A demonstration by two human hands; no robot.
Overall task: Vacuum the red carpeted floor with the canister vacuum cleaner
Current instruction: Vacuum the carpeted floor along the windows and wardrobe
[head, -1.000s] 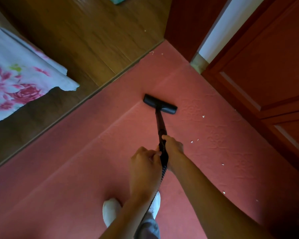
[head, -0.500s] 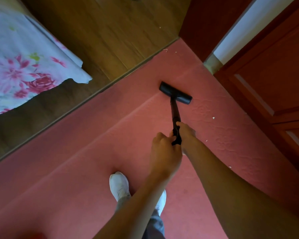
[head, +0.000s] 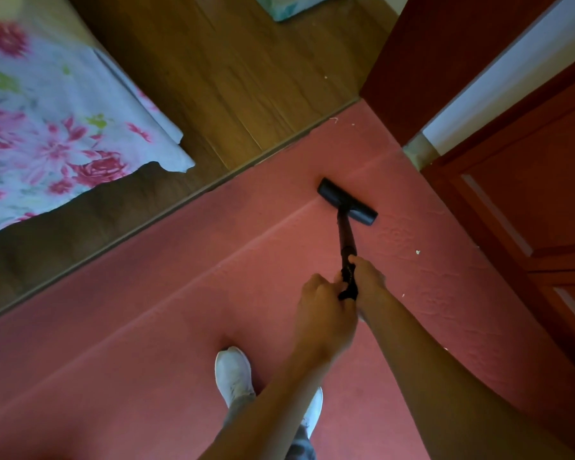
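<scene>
1. Near the doorway corner, the floor head (head: 347, 201) rests on the red carpet (head: 146, 327), pushed farther forward than a second ago.
2. The left hand (head: 322, 303) and right hand (head: 367, 280) both grip the wand (head: 344, 234).
3. White crumbs (head: 417, 252) to its right likely await another pass.

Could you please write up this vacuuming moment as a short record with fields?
surface: red carpet, bordering a wooden floor
tool: black wand, its floor head on the carpet near the door
hands: left hand and right hand both grip the wand, the right one farther forward
debris: white scraps on the carpet, right of the head
other: floral bedsheet; white shoes
</scene>
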